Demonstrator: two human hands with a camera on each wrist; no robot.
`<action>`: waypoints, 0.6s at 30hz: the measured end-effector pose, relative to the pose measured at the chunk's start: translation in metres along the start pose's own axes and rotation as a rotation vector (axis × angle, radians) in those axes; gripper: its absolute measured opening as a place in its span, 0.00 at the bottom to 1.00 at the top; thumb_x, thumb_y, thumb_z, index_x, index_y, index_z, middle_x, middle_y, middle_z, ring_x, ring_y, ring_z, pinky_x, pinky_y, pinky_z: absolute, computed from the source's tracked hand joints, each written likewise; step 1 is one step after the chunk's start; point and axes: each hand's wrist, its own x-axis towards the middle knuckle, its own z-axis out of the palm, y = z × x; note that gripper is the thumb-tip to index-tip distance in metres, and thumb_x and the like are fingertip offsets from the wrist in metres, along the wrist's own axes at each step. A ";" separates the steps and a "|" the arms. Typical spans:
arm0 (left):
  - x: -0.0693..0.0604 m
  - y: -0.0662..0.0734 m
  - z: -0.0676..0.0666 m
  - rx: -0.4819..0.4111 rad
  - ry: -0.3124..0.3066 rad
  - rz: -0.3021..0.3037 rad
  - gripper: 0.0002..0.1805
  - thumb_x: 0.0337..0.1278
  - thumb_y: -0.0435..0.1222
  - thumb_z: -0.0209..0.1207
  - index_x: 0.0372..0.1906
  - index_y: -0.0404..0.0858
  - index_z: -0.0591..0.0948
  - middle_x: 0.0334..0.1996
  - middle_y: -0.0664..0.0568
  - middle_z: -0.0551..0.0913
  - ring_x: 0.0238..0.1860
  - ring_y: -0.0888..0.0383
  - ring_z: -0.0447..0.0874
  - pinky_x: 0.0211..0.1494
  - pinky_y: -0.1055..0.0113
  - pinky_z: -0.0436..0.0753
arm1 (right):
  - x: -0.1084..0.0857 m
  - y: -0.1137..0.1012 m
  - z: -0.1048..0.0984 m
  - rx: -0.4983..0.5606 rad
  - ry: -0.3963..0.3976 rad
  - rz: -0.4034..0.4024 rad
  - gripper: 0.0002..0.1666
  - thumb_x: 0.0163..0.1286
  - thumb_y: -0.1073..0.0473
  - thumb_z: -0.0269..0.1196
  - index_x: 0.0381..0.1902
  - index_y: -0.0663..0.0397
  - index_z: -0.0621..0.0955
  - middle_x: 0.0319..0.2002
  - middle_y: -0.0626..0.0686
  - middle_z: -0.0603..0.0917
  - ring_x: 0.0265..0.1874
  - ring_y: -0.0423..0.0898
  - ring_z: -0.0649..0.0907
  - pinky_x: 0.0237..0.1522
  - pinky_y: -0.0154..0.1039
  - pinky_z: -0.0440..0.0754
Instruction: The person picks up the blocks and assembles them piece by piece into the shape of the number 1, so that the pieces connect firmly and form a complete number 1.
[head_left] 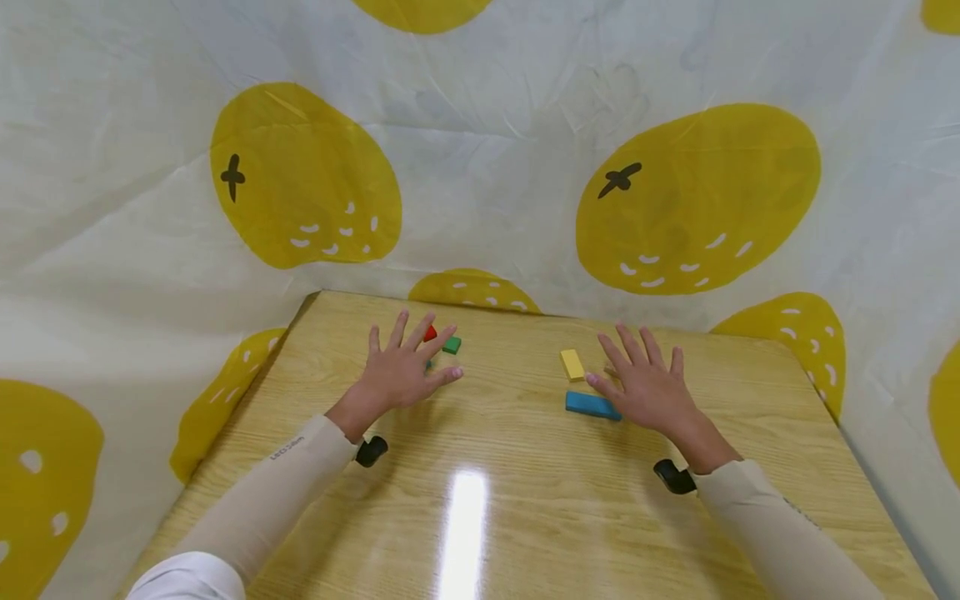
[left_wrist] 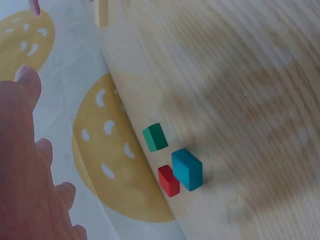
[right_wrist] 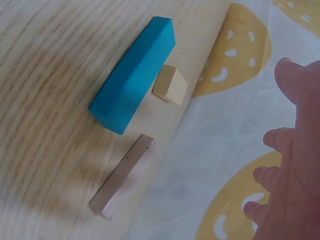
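Note:
My left hand (head_left: 399, 373) is held above the table with its fingers spread and nothing in it. Under and beyond it lie a red block (left_wrist: 169, 181), a green block (left_wrist: 155, 137) and a teal block (left_wrist: 187, 170), the last mostly hidden by the hand in the head view. Fingers also spread, my right hand (head_left: 648, 390) hovers on the other side, holding nothing. Close to its thumb are a long blue block (head_left: 592, 406) and a yellow block (head_left: 572, 365). A narrow brownish-pink block (right_wrist: 122, 177) shows in the right wrist view, largely covered by the hand from above.
The blocks lie on a wood-grain table (head_left: 525, 500), which reflects a bright light strip near the front. A pale cloth (head_left: 487, 183) with yellow fruit shapes hangs behind the table and along its sides. Each wrist carries a small black camera mount (head_left: 371, 451).

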 end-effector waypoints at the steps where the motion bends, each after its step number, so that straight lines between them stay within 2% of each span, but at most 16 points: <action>1: 0.000 0.001 0.000 0.000 0.000 0.000 0.43 0.71 0.72 0.43 0.84 0.66 0.49 0.87 0.53 0.41 0.86 0.38 0.27 0.77 0.23 0.33 | 0.000 0.000 0.000 0.000 0.004 -0.002 0.48 0.80 0.31 0.50 0.86 0.45 0.52 0.85 0.62 0.45 0.82 0.72 0.42 0.70 0.84 0.34; 13: -0.005 0.001 0.009 -0.004 0.006 0.004 0.42 0.71 0.72 0.43 0.84 0.67 0.49 0.87 0.54 0.41 0.86 0.37 0.29 0.77 0.23 0.37 | -0.001 0.000 0.006 0.007 0.002 -0.004 0.47 0.80 0.31 0.50 0.85 0.46 0.53 0.85 0.62 0.44 0.82 0.72 0.43 0.70 0.84 0.34; 18: -0.006 0.002 0.014 -0.012 -0.005 0.002 0.43 0.71 0.72 0.42 0.84 0.66 0.48 0.87 0.53 0.42 0.86 0.37 0.28 0.78 0.23 0.35 | -0.002 0.000 0.008 0.020 -0.004 0.000 0.47 0.80 0.31 0.51 0.85 0.46 0.53 0.85 0.62 0.44 0.82 0.72 0.42 0.70 0.84 0.33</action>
